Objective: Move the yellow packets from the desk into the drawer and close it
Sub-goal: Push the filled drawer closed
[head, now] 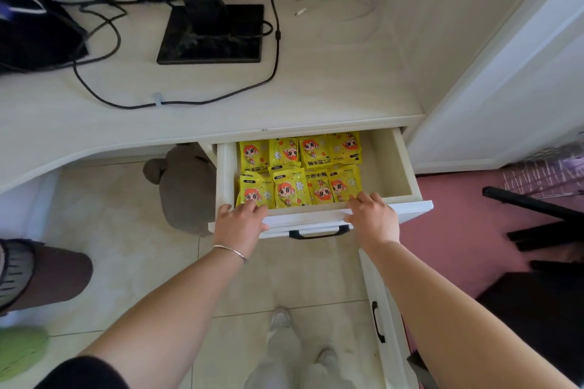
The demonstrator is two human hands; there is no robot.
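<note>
– All yellow packets point(300, 172) in view sit in the drawer point(401, 161): two rows, about four across each. Can't tell if more lie underneath. None visible on the worktop point(316, 88).
– Hands?
– Left hand point(240, 224) and right hand point(373, 218) both lie over the drawer's front rim, fingers loosely extended, tips touching the front-row packets. Neither grips anything. Handle point(319, 233) sits untouched between them.
– Transfer done, then?
– Looks done. Up top I see only the monitor stand point(211, 31) and cables point(275, 41). Far left is blurred, so not certain.
– What's left?
– The close. Drawer stands pulled well out. Hands look placed to flatten the front row or push the front in. Those packets ride near the rim and might snag under the worktop edge.
</note>
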